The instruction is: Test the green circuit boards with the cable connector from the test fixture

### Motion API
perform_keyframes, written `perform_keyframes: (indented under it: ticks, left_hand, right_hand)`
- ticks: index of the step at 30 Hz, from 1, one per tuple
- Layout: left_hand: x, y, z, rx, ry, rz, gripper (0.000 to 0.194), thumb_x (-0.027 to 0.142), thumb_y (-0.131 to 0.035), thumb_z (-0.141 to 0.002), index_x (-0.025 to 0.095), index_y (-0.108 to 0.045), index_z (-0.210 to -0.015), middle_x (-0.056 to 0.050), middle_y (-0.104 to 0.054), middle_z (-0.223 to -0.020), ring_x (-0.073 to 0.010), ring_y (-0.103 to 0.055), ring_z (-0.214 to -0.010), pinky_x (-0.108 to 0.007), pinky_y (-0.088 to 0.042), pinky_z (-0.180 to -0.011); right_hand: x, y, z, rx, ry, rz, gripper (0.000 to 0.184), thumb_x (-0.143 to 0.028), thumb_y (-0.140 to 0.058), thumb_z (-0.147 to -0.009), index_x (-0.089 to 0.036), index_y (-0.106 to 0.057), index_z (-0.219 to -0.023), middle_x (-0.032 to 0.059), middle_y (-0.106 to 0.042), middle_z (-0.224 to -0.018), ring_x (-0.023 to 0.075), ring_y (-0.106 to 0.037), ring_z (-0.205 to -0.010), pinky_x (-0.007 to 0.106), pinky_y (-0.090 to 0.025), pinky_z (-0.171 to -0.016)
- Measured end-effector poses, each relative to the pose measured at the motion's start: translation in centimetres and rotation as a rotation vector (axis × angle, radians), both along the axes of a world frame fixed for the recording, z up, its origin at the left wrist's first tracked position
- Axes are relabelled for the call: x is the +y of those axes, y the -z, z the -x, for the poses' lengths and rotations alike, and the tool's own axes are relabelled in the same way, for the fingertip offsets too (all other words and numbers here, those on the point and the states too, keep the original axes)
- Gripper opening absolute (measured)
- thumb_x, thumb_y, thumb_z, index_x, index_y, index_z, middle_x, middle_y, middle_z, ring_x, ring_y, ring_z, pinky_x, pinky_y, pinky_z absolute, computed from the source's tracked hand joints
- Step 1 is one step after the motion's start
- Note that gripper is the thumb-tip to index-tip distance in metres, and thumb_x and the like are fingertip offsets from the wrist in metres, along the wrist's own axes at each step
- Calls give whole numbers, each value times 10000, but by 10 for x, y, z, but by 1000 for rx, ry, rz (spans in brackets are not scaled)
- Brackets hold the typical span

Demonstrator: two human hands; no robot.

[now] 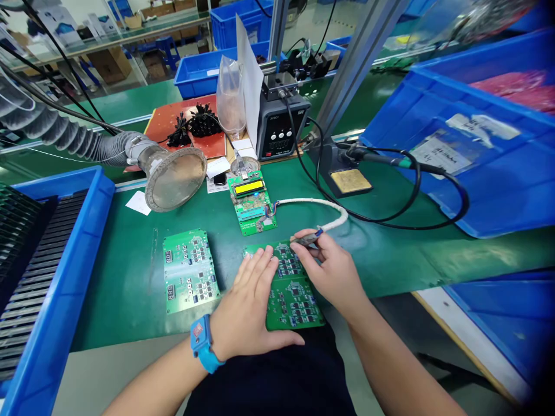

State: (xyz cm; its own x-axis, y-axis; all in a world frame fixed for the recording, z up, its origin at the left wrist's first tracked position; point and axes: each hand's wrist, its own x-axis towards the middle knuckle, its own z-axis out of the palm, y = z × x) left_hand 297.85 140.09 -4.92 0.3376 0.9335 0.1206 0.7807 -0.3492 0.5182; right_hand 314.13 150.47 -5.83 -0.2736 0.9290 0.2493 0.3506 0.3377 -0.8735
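Overhanging the worktop's [125, 289] near edge, the circuit board [299, 306] could be tipping if the left hand [243, 312], lying flat with thumb spread, presses unevenly. At the board's one o'clock, the right hand [329, 266] is pinching a grey probe [307, 238], its white cable [312, 200] leading to the display board [254, 202] at eleven.

The green rectangular circuit board [284, 316] lies flat at the near edge of the green counter [125, 277], with its far left part hidden beneath the spread left grip [255, 300]. It has two similar sections, one near and one far, dotted with small dark chips and pale solder points. The small grey-brown handheld connector [306, 238], with a blue part at its right end, is pinched in the right grip [313, 248] over the board's far edge; whether they touch is unclear. Its white sleeved cable [336, 222] curves rightward, then back left across the counter.
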Motion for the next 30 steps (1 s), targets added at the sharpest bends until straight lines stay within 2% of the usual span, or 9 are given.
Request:
perform_keyframes:
  ticks: [5, 15, 19, 22, 25, 30]
  left_hand:
    - [-1, 0, 0, 13, -4, 24, 1172, 536, -789, -676, 144, -26, -1476, -207, -156, -1542, -340, -82, -1435, -584, -192, -1147]
    - [-1, -3, -1, 31, -3, 30, 1174, 536, -794, -662, 142, -47, -1477, -199, -163, -1542, -335, -75, -1436, -576, -186, -1153]
    - [0, -4, -3, 69, -28, 20, 1114, 528, -781, -682, 101, -111, -1462, -205, -168, -1540, -328, -80, -1438, -566, -186, -1159]
    - [0, -5, -5, 88, -33, 24, 1108, 518, -784, -677, 88, -127, -1458, -204, -160, -1542, -324, -73, -1440, -562, -187, -1160]
    - [-1, -5, -5, 90, -36, 27, 1104, 497, -784, -679, 98, -118, -1463, -199, -168, -1541, -326, -80, -1439, -563, -186, -1160]
    - [-2, -5, -6, 68, -38, 22, 1093, 473, -774, -688, 130, -96, -1474, -192, -177, -1541, -338, -109, -1434, -573, -188, -1155]
  right_hand:
    - [0, -1, 0, 3, 4, 23, 187, -367, -574, -880, -195, -592, -953, 73, -681, -910, 211, -676, -795, 333, -582, -730]
    - [0, -1, -1, 2, 36, 33, 200, -366, -588, -863, -196, -603, -968, 77, -690, -931, 226, -673, -825, 373, -565, -772]
    - [-18, -12, -19, 27, 81, 49, 174, -332, -595, -873, -207, -602, -995, 74, -694, -980, 226, -673, -875, 361, -552, -803]
    - [-35, -16, -34, -36, 15, 82, 134, -318, -595, -883, -228, -599, -982, 52, -700, -946, 216, -680, -850, 337, -551, -778]
    - [-46, -13, -39, -91, -18, 98, 119, -318, -583, -891, -236, -591, -977, 41, -704, -929, 215, -684, -839, 329, -553, -759]
    - [-48, -7, -36, -132, -6, 81, 112, -319, -563, -900, -239, -583, -975, 39, -703, -935, 221, -687, -843, 322, -555, -736]
